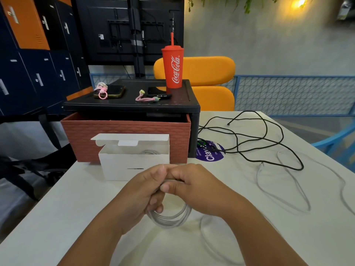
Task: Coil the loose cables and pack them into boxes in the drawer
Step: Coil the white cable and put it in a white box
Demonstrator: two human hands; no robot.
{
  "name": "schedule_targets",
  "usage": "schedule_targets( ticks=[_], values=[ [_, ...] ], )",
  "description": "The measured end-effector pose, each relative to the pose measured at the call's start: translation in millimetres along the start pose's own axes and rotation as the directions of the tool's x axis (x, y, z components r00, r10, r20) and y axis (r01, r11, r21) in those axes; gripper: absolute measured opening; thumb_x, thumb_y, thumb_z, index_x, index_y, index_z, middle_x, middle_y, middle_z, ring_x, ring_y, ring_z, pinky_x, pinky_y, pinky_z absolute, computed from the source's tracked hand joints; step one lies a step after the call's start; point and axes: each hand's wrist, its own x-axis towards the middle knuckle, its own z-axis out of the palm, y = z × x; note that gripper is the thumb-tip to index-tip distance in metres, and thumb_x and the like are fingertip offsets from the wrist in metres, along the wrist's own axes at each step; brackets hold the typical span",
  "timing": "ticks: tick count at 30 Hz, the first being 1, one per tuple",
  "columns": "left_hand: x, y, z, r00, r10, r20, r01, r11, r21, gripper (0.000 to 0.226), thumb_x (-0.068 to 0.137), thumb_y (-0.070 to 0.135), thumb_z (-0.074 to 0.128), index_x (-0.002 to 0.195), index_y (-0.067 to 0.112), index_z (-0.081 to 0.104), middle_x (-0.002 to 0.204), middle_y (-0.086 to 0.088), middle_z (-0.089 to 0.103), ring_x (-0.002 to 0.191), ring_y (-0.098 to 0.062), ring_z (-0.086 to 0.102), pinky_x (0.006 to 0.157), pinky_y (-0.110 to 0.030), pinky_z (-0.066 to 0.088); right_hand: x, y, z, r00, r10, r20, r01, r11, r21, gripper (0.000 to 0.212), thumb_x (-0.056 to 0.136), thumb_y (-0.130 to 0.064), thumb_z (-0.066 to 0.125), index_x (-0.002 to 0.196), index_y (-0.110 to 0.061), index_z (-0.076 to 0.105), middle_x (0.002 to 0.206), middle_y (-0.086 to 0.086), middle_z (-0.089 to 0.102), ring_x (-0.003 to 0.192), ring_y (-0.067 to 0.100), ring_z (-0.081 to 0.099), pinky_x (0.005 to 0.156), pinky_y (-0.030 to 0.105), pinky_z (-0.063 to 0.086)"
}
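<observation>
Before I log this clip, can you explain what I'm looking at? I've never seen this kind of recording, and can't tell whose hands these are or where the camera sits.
No robot here: one camera worn on a person's head looks down at their own bare hands. The left hand and right hand both grip a coil of white cable over the white table. Behind stands an open white box, then a red-brown drawer pulled from a black stand carrying a Coca-Cola cup. A tangled black cable and loose white cable lie to the right.
</observation>
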Motion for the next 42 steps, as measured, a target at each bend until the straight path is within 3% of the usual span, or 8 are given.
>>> schedule_targets(
  ticks=[6,10,12,17,25,33,37,42],
  values=[
    [-3.0,-1.5,-7.3,0.973,-0.043,0.226,0.036,0.999,0.031,0.080,0.056,0.084,0.055,0.105,0.022,0.070,0.033,0.007,0.031,0.033,-0.004,0.028,0.053,-0.024,0.046,-3.4,3.3,-2.7,0.988,-0.047,0.145,0.029,0.991,0.128,0.014,0.087,-0.033,0.057,0.075,-0.031,0.064,0.097,0.002,0.071,0.096,0.026,0.065,0.094,0.049,0.046],
    [-4.1,-2.9,-6.7,0.958,-0.129,0.256,0.129,0.991,0.017,0.087,0.051,0.087,0.055,0.098,0.015,0.071,0.031,0.006,0.032,0.032,-0.005,0.028,0.053,-0.024,0.046,-2.7,5.2,0.2,0.981,-0.010,0.193,-0.011,0.994,0.107,0.021,0.090,-0.029,0.056,0.094,-0.010,0.066,0.097,0.008,0.070,0.082,0.007,0.063,0.078,0.028,0.047],
    [-4.0,-2.7,-5.3,0.961,-0.147,0.233,0.150,0.989,0.003,0.082,0.058,0.085,0.050,0.094,0.016,0.073,0.031,0.005,0.031,0.033,-0.006,0.028,0.051,-0.023,0.044,-3.7,2.6,-1.3,0.983,-0.013,0.184,-0.007,0.994,0.107,0.019,0.092,-0.023,0.057,0.093,-0.006,0.064,0.088,0.003,0.068,0.064,-0.003,0.053,0.064,0.019,0.037],
    [-4.2,2.0,0.0,0.968,-0.172,0.182,0.180,0.983,-0.025,0.064,0.067,0.066,0.034,0.077,0.019,0.075,0.030,0.003,0.028,0.032,-0.007,0.025,0.048,-0.023,0.042,-4.5,-0.6,-2.6,0.987,-0.009,0.160,-0.011,0.992,0.127,0.015,0.091,-0.019,0.058,0.077,-0.016,0.061,0.056,-0.021,0.056,0.053,-0.005,0.048,0.058,0.015,0.036],
    [-5.2,4.6,1.6,0.960,-0.207,0.190,0.221,0.974,-0.053,0.062,0.066,0.067,0.034,0.069,0.020,0.074,0.031,0.002,0.028,0.033,-0.007,0.023,0.047,-0.023,0.040,-4.3,-4.1,-1.9,0.988,0.021,0.155,-0.045,0.987,0.152,0.020,0.091,-0.019,0.058,0.071,-0.023,0.058,0.048,-0.018,0.050,0.050,-0.002,0.045,0.056,0.016,0.037],
    [6.5,-0.3,-0.4,0.997,-0.057,-0.046,0.041,0.954,-0.297,0.047,0.079,0.033,0.050,0.118,0.009,0.061,0.050,0.001,0.036,0.041,-0.007,0.034,0.056,-0.025,0.051,-3.0,-7.5,-12.2,0.990,0.057,-0.127,-0.032,0.982,0.186,0.024,0.092,-0.016,0.055,0.069,-0.019,0.057,0.043,-0.026,0.050,0.041,-0.010,0.046,0.041,0.005,0.033],
    [9.2,-1.9,5.5,0.986,-0.012,-0.166,-0.056,0.915,-0.401,0.033,0.078,0.025,0.052,0.102,0.008,0.066,0.055,0.000,0.041,0.044,-0.008,0.035,0.052,-0.023,0.051,1.5,-0.6,-9.2,0.960,0.108,-0.257,-0.052,0.975,0.214,0.018,0.092,-0.023,0.056,0.074,-0.018,0.060,0.042,-0.018,0.047,0.038,-0.003,0.041,0.035,0.008,0.028],
    [9.0,-1.9,12.9,0.947,0.031,-0.320,-0.142,0.934,-0.329,0.024,0.078,0.029,0.053,0.085,0.010,0.066,0.050,0.006,0.031,0.040,-0.004,0.024,0.036,-0.014,0.025,1.5,-3.2,-4.8,0.967,0.076,-0.242,-0.015,0.970,0.242,0.012,0.092,-0.022,0.055,0.086,-0.013,0.060,0.052,-0.008,0.051,0.036,-0.001,0.042,0.035,0.007,0.028]
  ],
)
